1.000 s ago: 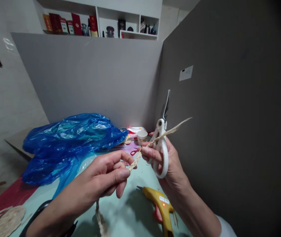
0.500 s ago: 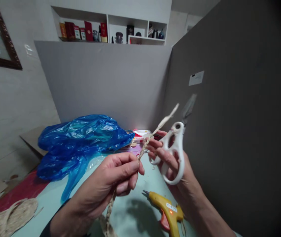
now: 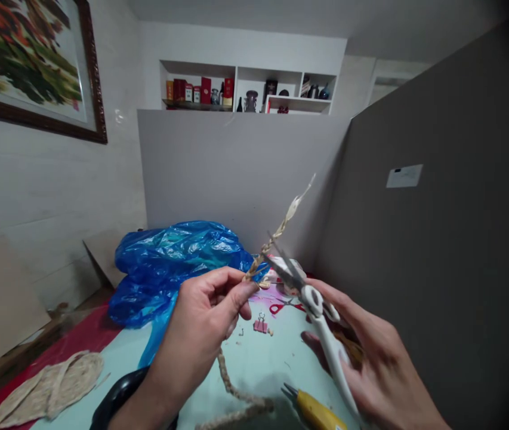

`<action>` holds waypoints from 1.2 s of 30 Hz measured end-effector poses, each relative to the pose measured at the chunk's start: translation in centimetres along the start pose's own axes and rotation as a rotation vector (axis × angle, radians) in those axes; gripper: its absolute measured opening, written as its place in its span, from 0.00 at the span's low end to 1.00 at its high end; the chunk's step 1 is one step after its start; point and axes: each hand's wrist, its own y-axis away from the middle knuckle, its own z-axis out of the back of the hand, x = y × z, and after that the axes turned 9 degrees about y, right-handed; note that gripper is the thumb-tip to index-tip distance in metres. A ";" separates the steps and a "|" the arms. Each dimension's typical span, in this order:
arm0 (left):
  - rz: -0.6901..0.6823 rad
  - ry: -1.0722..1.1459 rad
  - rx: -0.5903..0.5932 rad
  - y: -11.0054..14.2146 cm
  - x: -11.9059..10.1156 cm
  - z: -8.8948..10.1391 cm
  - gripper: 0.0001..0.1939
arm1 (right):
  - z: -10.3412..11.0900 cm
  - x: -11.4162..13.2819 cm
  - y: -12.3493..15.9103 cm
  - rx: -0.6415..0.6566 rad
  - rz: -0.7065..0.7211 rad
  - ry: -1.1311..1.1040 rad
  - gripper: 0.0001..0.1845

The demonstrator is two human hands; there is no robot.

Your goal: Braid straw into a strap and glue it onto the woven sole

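While the left hand (image 3: 212,313) pinches a straw-coloured braid (image 3: 285,223) between thumb and fingers, the braid's thin end points to one o'clock (a further length trails below, around five to six), and the right hand (image 3: 377,352) is wrapped around white-handled scissors (image 3: 311,300). Their parted blades meet the braid from four o'clock, though contact is hard to tell. Around the left hand, a blue plastic bag (image 3: 182,257) sits at eleven, a pink binder clip (image 3: 260,326) at three, a yellow glue gun (image 3: 319,413) at four and a flat woven piece (image 3: 52,385) at eight

Readable text: I make out none | white label (image 3: 404,176) on grey panel (image 3: 455,257): too small | shelf boxes (image 3: 206,90): illegible
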 end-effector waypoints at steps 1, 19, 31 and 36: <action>-0.004 -0.003 -0.001 0.0 0.0 0.1 0.13 | -0.1 0.0 0.0 0.009 0.040 0.037 0.29; -0.141 -0.120 0.174 0.0 0.0 1.7 0.13 | -0.5 -0.9 -0.4 -0.020 0.208 0.197 0.35; -0.096 -0.042 0.174 0.0 -0.1 1.4 0.10 | -1.0 -0.3 -0.8 -0.221 0.275 0.429 0.28; -0.076 0.000 0.204 -0.1 0.3 1.8 0.09 | -1.2 -0.5 -0.2 -0.203 0.301 0.476 0.28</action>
